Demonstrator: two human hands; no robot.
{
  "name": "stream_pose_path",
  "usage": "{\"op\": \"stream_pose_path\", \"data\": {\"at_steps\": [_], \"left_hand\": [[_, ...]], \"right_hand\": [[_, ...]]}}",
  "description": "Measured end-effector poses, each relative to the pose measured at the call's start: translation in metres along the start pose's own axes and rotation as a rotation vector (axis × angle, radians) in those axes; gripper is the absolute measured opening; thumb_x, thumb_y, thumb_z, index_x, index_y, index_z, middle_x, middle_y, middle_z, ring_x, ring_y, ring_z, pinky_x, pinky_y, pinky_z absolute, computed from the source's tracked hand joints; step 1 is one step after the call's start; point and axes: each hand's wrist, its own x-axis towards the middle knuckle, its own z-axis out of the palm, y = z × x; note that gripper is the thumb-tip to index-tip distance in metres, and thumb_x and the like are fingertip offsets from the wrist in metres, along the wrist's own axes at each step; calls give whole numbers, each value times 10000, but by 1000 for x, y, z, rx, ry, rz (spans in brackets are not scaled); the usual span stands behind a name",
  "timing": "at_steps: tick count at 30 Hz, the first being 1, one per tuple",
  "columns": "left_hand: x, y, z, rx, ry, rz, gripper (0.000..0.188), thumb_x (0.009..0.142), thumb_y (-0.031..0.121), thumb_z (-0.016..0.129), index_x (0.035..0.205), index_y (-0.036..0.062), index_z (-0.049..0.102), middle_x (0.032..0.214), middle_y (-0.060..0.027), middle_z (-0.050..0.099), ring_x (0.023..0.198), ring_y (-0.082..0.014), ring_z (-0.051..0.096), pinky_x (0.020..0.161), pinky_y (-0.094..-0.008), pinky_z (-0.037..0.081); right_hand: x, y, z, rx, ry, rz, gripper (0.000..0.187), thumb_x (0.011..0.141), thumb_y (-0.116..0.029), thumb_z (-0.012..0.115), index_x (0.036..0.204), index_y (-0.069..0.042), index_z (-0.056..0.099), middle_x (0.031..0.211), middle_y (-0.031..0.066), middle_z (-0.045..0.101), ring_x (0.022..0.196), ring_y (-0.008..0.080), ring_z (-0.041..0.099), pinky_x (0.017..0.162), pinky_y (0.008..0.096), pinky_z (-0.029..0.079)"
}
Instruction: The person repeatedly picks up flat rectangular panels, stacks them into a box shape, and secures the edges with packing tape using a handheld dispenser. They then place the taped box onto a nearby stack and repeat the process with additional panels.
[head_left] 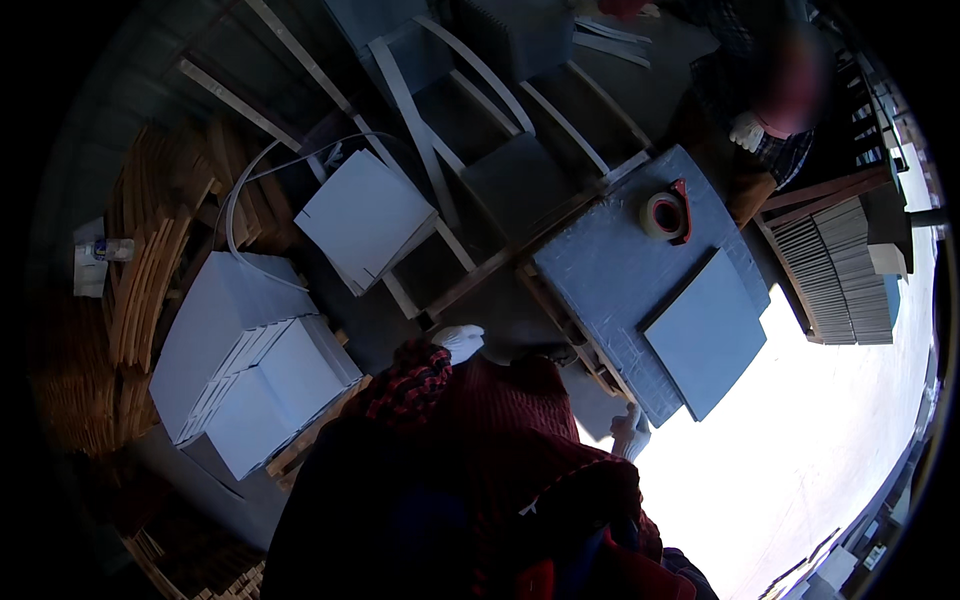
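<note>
My left hand [460, 343], in a white glove, hangs in front of my red-and-black checked sleeve with its fingers loosely stretched out and nothing visible in them. My right hand [629, 434], also gloved, is beside the near corner of a worktable [590, 262] with a scuffed grey top. One of its fingers sticks out toward the table edge; I cannot tell whether it touches. On that table lies a flat grey rectangular board [706, 333], reaching to the right edge. Farther back on the top rests a roll of tape in a red dispenser [664, 216].
Pale flat sheets [365, 220] lie stacked ahead to the left. A larger stack of white board [270, 385] stands on a wooden pallet at left, by brown stacked pieces [150, 270]. Metal frames [450, 120] stand ahead. A co-worker [770, 120] is beyond the table, near stacked grey cardboard [845, 270].
</note>
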Motion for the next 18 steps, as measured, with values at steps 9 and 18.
{"op": "stream_pose_path", "data": {"at_steps": [9, 18], "left_hand": [[-94, -170, -45, -230, 119, -417, 468, 911, 392, 553, 1298, 143, 641, 1306, -125, 642, 1205, -320, 594, 1021, -370, 451], [-67, -80, -69, -428, 129, -328, 445, 941, 320, 561, 1318, 91, 623, 1336, -147, 620, 1243, -302, 569, 1051, -340, 417]], "right_hand": [[-48, -35, 89, -443, -161, -458, 433, 944, -412, 609, 994, -1, 739, 837, 125, 734, 780, 222, 672, 738, 347, 508], [4, -186, 197, -305, -366, -643, 390, 958, -348, 592, 1112, -3, 689, 871, 105, 711, 776, 195, 680, 701, 341, 520]]}}
